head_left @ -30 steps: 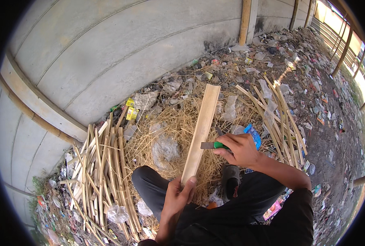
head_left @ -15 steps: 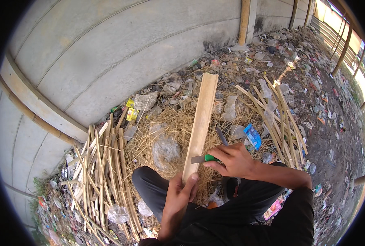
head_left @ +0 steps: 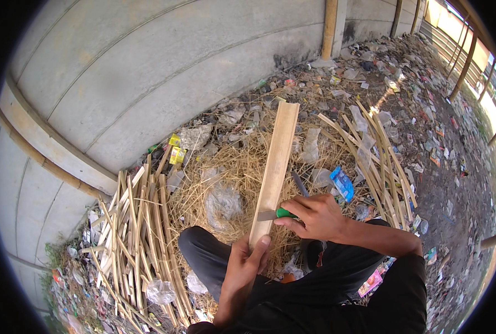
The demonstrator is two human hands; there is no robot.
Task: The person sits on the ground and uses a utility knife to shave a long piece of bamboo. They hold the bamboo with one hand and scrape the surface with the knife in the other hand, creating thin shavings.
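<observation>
A split length of bamboo [head_left: 277, 158], pale and hollowed along its inner face, slants up and away from my lap. My left hand [head_left: 244, 261] grips its near end, thumb on top. In my right hand [head_left: 317, 218] is a knife [head_left: 267, 215] with a green handle; the fingers wrap round the handle. Its short, wide grey blade lies across the bamboo's inner face, a little above my left thumb. Behind my right hand, a long dark blade-like tool [head_left: 299, 183] rests on the straw, its lower end hidden.
Split bamboo strips [head_left: 139, 239] are heaped at my left, and a smaller pile [head_left: 384, 167] lies at the right. Straw-like shavings [head_left: 248, 167] and plastic litter cover the ground ahead. A blue wrapper [head_left: 342, 185] lies beyond my right hand. A concrete wall [head_left: 175, 72] stands behind.
The bamboo's far end has shifted very slightly right and down in the picture. The knife blade sits marginally higher on it. Both hands keep their hold.
</observation>
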